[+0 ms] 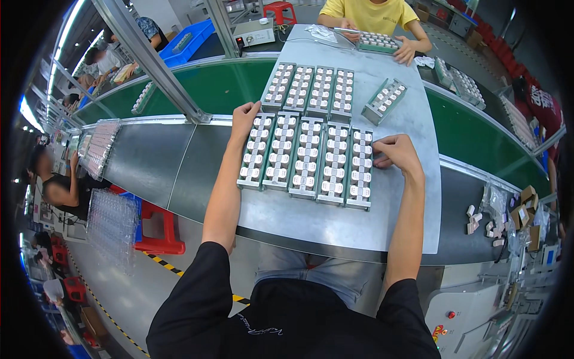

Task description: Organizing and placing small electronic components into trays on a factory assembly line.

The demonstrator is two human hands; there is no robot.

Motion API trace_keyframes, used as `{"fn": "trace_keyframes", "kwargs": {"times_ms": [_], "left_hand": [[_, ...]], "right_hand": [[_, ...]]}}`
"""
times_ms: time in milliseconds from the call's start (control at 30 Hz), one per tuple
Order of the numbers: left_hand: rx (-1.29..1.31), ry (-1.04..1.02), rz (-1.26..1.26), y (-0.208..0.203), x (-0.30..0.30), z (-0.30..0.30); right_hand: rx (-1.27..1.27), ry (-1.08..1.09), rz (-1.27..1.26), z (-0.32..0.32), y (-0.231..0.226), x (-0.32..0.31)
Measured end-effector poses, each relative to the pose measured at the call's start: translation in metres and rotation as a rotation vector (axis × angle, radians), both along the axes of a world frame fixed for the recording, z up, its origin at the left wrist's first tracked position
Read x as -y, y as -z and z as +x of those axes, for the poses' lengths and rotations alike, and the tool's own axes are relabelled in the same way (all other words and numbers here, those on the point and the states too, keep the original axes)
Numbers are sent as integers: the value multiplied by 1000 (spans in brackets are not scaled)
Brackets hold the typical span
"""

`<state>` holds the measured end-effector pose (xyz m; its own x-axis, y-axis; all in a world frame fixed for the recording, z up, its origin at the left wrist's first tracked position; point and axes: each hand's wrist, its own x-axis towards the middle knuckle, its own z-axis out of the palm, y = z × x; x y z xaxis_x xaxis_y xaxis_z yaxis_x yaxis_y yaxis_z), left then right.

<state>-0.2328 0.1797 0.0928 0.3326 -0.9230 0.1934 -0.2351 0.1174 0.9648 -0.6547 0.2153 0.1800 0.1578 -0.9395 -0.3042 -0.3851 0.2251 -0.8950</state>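
Several long metal racks, each filled with a line of white-topped cylindrical parts, stand side by side in a near row on the grey board [382, 230]. My left hand [244, 119] has its fingers closed at the far left corner of the leftmost rack [257, 152]. On the other end of the row, the bent fingers and thumb of my right hand [399, 153] press against the outer side of the rightmost rack [361, 170]. Behind them sits a second row of similar racks [323, 90]. One separate rack [385, 100] lies at an angle to the right.
Across the board, a person in a yellow shirt [373, 15] handles another rack [378, 42]. A green conveyor belt [221, 84] passes behind a metal post [161, 66]. Small white parts [474, 219] and plastic bags lie at right. A red stool [161, 230] stands lower left.
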Motion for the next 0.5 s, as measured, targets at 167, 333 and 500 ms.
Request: {"fn": "trace_keyframes", "kwargs": {"times_ms": [167,333,500], "left_hand": [[9,0,-10,0,0,0],[-6,2,0,-3,-1,-2],[-12,8,-2,-3,-1,-3]], "right_hand": [[-29,6,-34,2,-2,-4],[-33,-14,-29,0,-1,-2],[-22,7,-51,1,7,2]]}}
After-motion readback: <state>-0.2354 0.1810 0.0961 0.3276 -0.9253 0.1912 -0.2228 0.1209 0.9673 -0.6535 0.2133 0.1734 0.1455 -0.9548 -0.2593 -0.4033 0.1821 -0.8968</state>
